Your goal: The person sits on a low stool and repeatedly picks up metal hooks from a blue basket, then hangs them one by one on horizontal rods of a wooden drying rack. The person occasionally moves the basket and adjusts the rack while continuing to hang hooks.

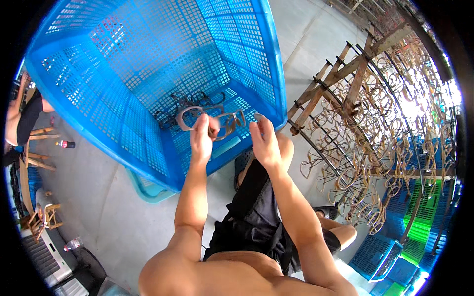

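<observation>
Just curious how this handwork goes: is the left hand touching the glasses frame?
Touching. The head view shows it: the left hand has its thumb and fingers against the glasses frame, with no gap between them.

Open room spreads beyond the left hand and right hand through the basket's wide mouth, though the loops at the left fingers fill much of the gap between the hands and the dark pile takes up room behind them. The basket's walls bar sideways passage, its near rim lies under the reach of both arms, and a knee crowds the right hand from below. Rightward, bare floor offers a passage that narrows where the rack's bar ends jut toward the basket.
</observation>
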`<state>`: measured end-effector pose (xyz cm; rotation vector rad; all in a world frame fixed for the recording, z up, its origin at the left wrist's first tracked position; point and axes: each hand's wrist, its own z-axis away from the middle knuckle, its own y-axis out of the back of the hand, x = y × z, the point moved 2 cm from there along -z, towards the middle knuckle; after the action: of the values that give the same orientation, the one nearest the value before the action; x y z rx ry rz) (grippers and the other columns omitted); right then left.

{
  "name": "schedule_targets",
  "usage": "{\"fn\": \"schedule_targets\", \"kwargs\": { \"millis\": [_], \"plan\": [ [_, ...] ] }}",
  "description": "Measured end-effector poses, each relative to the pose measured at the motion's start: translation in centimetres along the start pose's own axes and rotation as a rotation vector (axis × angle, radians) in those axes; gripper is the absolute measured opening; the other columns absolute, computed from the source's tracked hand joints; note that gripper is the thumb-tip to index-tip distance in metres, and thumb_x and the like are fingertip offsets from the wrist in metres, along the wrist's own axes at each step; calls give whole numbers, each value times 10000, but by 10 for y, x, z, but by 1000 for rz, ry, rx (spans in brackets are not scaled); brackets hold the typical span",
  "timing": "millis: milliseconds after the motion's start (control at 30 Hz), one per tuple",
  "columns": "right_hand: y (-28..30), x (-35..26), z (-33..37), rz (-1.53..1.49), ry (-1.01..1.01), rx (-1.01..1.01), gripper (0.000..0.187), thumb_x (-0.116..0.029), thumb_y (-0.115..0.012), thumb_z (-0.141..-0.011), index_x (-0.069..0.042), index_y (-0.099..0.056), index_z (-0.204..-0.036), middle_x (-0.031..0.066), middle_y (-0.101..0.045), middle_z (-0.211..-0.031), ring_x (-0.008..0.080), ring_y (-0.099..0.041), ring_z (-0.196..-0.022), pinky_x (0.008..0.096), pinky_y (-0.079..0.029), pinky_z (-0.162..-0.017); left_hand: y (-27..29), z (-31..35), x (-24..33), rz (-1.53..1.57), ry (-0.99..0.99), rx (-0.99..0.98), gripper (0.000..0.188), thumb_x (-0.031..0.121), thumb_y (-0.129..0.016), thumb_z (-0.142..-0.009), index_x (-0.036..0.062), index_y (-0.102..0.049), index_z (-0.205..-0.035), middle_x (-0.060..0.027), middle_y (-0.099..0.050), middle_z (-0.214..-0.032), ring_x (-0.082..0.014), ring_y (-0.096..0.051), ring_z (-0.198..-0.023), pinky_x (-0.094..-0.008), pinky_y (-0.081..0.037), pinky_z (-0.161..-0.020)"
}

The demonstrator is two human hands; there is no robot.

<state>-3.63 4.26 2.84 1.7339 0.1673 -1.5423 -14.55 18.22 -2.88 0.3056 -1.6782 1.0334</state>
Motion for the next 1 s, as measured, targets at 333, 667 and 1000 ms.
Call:
{"fn": "schedule_targets", "kwargs": {
  "millis": [333, 667, 1000],
  "plan": [
    [21, -10, 2, -41, 635, -48, 377, -283, -644, -837, -49, -563, -1121, 162, -479, -1094, 322, -475, -1026, 400, -397, -869, -21, 17, 57, 334, 156, -246, 441, 391, -354, -963, 91, -436, -650, -44, -423, -662, -146, -412, -600, -266, -317, -540],
    [118, 45, 91, -432, 123, 671, 97, -97, -579, -873, -7, -607, -851, 38, -536, -651, 98, -496, -523, 275, -415, -481, -29, -11, 23, -1022, 265, -22, 531, 483, -413, -922, 10, -638, -834, -81, -607, -679, -161, -541, -583, -267, -404, -519],
    [124, 83, 52, -705, -193, 1142, 178, -173, -409, -972, -31, -495, -908, 0, -488, -586, 63, -440, -439, 222, -360, -391, -25, -8, 3, -976, 301, -132, 284, 321, -392, -946, 71, -526, -936, -61, -554, -618, -131, -448, -444, -287, -360, -427]
  ]
}}
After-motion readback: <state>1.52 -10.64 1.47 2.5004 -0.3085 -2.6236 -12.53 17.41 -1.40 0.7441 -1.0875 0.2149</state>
